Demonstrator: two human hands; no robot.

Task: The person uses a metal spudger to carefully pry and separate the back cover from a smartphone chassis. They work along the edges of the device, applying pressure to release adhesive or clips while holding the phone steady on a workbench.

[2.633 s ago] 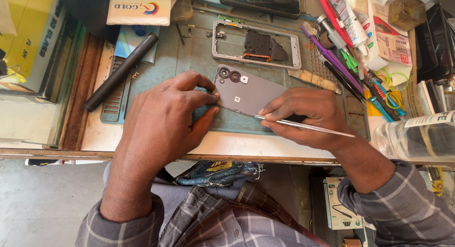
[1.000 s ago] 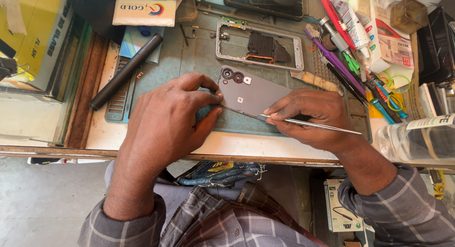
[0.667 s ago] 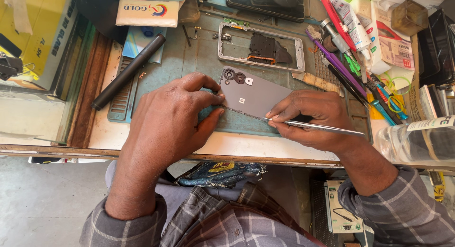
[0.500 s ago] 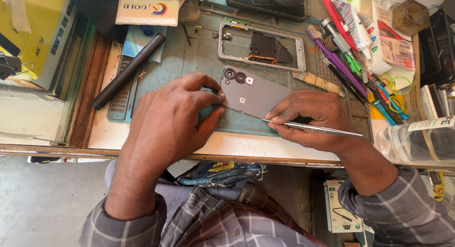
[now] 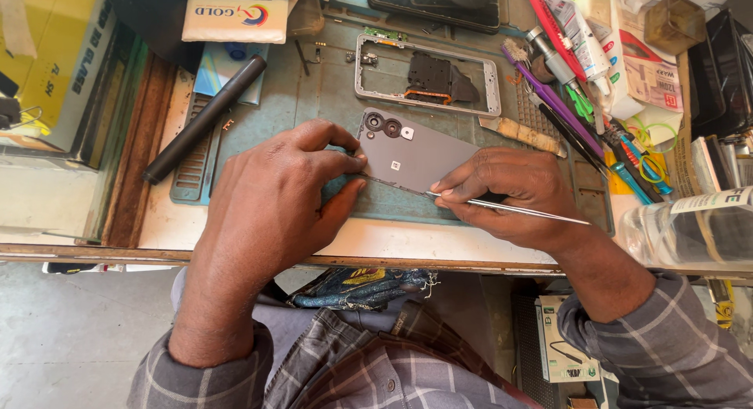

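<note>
Lying face-down: grey phone [image 5: 423, 154], 2 cam lenses; left hand [image 5: 271, 201] pinching edge; right hand [image 5: 510, 193] gripping metal pry tool [image 5: 518, 211].

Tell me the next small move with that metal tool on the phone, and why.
Probably slide the tool further along the phone edge. Its tip sits at the seam of the near edge, the right hand pinches it, and the left hand steadies the corner.

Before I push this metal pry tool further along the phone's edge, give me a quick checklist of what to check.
1. Left hand steadies the grey phone at its camera end: ok.
2. Right hand grips the metal pry tool: ok.
3. Tool tip at the phone's near edge: ok.
4. How deep the tip sits: cannot tell.
5. Phone lies flat on the green mat: ok.
6. Bare phone frame lies apart: ok.
</note>
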